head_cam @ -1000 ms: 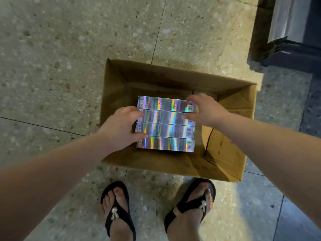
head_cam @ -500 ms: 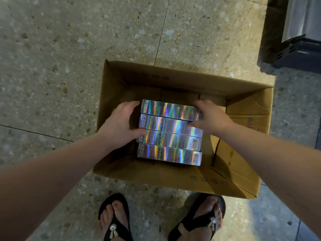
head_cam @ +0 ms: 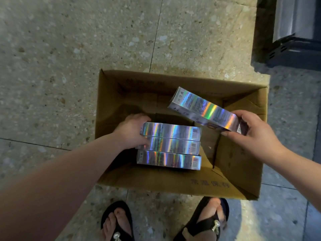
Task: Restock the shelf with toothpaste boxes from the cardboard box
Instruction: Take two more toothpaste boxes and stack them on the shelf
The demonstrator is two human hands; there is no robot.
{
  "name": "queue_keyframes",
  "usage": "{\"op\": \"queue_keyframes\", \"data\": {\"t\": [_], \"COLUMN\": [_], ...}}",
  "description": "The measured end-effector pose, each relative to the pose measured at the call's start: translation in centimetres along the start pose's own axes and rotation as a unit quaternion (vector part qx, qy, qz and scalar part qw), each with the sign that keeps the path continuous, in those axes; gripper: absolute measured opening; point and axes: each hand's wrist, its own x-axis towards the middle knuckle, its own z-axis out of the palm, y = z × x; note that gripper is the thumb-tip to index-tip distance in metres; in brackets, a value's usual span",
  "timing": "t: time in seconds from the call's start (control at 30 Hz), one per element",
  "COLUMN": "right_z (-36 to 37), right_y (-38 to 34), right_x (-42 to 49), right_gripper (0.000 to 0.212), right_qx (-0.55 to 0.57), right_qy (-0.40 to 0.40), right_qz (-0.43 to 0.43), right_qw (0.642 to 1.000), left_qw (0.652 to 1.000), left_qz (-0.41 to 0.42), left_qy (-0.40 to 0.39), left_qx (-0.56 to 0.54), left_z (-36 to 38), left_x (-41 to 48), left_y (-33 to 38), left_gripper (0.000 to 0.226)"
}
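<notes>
- Floor (head_cam: pixel 69 66) of speckled stone tiles fills most of the view, with thin grout lines crossing it.
- Cardboard box (head_cam: pixel 156 185) sits open on the floor just ahead of the person's feet, its flaps up and printed characters showing on the near wall.
- Dark cabinet base (head_cam: pixel 288 54) with vent slots stands at the upper right, well apart from the cardboard box.
- Three toothpaste boxes (head_cam: pixel 169 146), holographic silver, lie side by side inside the cardboard box, long sides touching, barcodes at their right ends.
- Lifted toothpaste box (head_cam: pixel 203 109) hangs tilted above the box's interior, its far end pointing up and left, apart from the three below.
- Right hand (head_cam: pixel 255 134) grasps the lifted toothpaste box at its near right end, fingers wrapped over the end flap.
- Left hand (head_cam: pixel 132 131) presses against the left ends of the three toothpaste boxes, thumb on the middle one, fingers curled at the farthest one; whether it truly grips them I cannot tell.
- Black sandals (head_cam: pixel 206 223) with small pearl ornaments show on both feet at the bottom edge.
</notes>
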Motion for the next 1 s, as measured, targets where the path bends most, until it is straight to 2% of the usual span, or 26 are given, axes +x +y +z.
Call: {"op": "queue_keyframes", "data": {"t": [0.13,0.37,0.57,0.7,0.9,1.0], "right_z": [0.0,-4.9,-13.1,-19.1,-28.9,-33.6], "right_y": [-0.8,-6.1,-14.1,-19.6,-27.0,-29.8], "right_x": [-0.6,-4.1,-9.6,-14.2,-23.6,-29.6], "right_gripper": [0.048,0.044,0.042,0.041,0.054,0.048], "right_qx": [0.0,0.016,0.046,0.052,0.051,0.086], "right_qy": [0.015,0.023,0.033,0.055,0.108,0.147], "right_qz": [0.006,-0.012,-0.054,-0.069,-0.064,-0.063], "right_qw": [1.0,1.0,0.997,0.995,0.991,0.983], "left_qw": [0.995,0.984,0.975,0.959,0.947,0.947], "left_qz": [0.007,0.038,0.065,0.101,0.182,0.206], "left_qy": [0.076,0.121,0.145,0.156,0.189,0.181], "left_qx": [-0.057,-0.122,-0.155,-0.216,-0.188,-0.169], "left_z": [0.0,-3.3,-8.9,-14.0,-21.6,-24.7], "left_x": [-1.0,-8.1,-19.1,-27.1,-39.0,-45.0], "left_y": [0.5,2.0,6.1,9.3,13.9,16.9], "left_gripper": [0.049,0.04,0.045,0.044,0.045,0.04]}}
